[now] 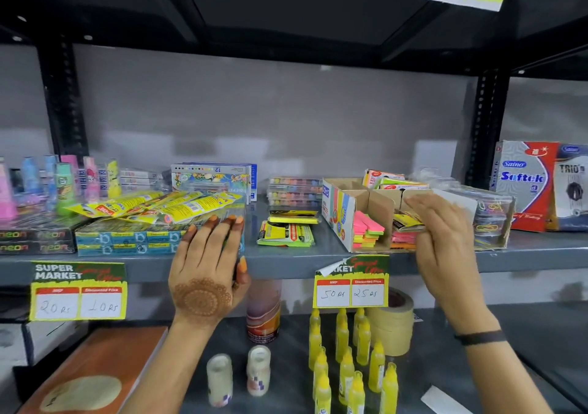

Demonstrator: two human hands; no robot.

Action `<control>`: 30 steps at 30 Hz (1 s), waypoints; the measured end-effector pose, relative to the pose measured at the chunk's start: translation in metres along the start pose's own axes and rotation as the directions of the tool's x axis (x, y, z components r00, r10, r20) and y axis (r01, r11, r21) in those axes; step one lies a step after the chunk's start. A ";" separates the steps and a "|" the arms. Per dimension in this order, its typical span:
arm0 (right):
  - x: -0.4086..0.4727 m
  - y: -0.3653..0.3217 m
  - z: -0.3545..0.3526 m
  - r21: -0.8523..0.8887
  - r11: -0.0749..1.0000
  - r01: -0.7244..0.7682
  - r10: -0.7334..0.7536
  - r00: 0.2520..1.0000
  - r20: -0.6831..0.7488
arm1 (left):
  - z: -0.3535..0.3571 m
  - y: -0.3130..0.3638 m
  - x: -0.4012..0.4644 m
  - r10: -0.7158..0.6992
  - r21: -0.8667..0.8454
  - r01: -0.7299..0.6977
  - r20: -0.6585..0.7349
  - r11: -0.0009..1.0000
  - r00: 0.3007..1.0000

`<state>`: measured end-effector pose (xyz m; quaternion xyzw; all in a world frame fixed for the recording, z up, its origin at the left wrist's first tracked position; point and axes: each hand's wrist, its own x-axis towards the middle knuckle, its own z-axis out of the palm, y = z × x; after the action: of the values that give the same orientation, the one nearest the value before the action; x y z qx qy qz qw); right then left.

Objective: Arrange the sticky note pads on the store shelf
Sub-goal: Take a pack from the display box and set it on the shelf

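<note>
Hands: left hand point(206, 264) flat, open on shelf point(286, 264) | right hand point(445, 235) pinching sticky note pad point(409, 222) at cardboard box point(356, 219) | risk: pad snags divider, box tips off edge

Your grey shelf point(286, 262) carries, left to right: a row of upright pastel bottles point(63, 178) at the back left; black neon boxes point(35, 240) at the front edge; beside them blue boxes point(127, 241) with yellow packets point(159, 206) lying on top; a colour set point(213, 176) standing behind. In the middle you have sticky pads point(286, 232) lying flat in wrappers, a stack of clear cases point(294, 191) behind them. To the right sits an open carton point(343, 216) holding pink and yellow notes, then a clear tub point(491, 219), then Softek boxes point(525, 184) at the far right.
</note>
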<state>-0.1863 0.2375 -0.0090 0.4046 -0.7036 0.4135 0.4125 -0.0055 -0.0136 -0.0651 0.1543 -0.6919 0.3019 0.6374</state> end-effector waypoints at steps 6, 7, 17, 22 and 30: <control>-0.005 -0.096 0.020 0.327 0.881 0.342 -0.335 0.939 -0.081 | 0.000 0.000 0.000 -0.003 0.000 0.003 -0.011 1.000 1.000; -0.007 -0.108 0.028 0.345 0.862 0.371 -0.391 0.920 -0.012 | 0.000 0.000 0.000 -0.009 -0.002 0.009 -0.014 1.000 1.000; 0.019 -0.121 0.081 -0.078 0.965 0.249 -0.130 0.718 0.684 | -0.002 0.000 0.000 -0.006 0.021 0.005 0.030 1.000 1.000; -0.002 -0.120 0.059 -0.050 0.942 0.332 -0.242 0.775 0.584 | 0.000 -0.001 0.000 -0.003 -0.005 0.003 0.033 1.000 0.999; -0.021 -0.118 0.049 -0.013 0.911 0.412 -0.383 0.859 0.340 | 0.000 -0.001 0.000 -0.006 -0.004 0.006 0.016 1.000 1.000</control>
<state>-0.0840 0.1582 -0.0145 0.5864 -0.6810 0.2153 0.3820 -0.0048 -0.0141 -0.0654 0.1577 -0.6972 0.2973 0.6330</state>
